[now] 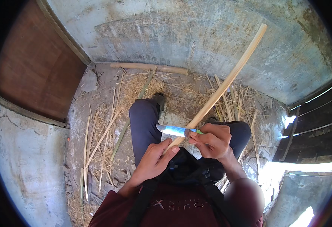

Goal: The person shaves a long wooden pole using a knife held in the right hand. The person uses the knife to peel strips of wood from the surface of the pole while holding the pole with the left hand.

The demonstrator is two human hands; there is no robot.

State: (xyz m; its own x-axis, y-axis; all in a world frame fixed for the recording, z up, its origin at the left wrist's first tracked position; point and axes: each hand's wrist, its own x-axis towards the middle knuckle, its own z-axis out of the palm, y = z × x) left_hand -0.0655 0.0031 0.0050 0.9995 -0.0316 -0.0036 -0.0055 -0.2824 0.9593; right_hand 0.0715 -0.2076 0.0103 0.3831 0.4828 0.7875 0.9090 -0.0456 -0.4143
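Note:
A long pale strip of bamboo point(226, 81) slants up and away to the right from in front of my chest. My left hand point(156, 158) grips its near end, thumb laid along the top. In my right hand point(213, 140) is a knife point(173, 130) with a green handle, its shiny blade pointing left. The blade lies across the strip just beyond my left hand. My right fingers wrap the handle and hide most of it.
Fine shavings point(135, 81) and several thin strips point(104, 145) litter the floor around my legs. A bamboo pole point(151, 68) lies along the foot of the stained wall point(166, 34). At the left is a brown door panel point(37, 60); dark boards point(310, 128) stand at the right.

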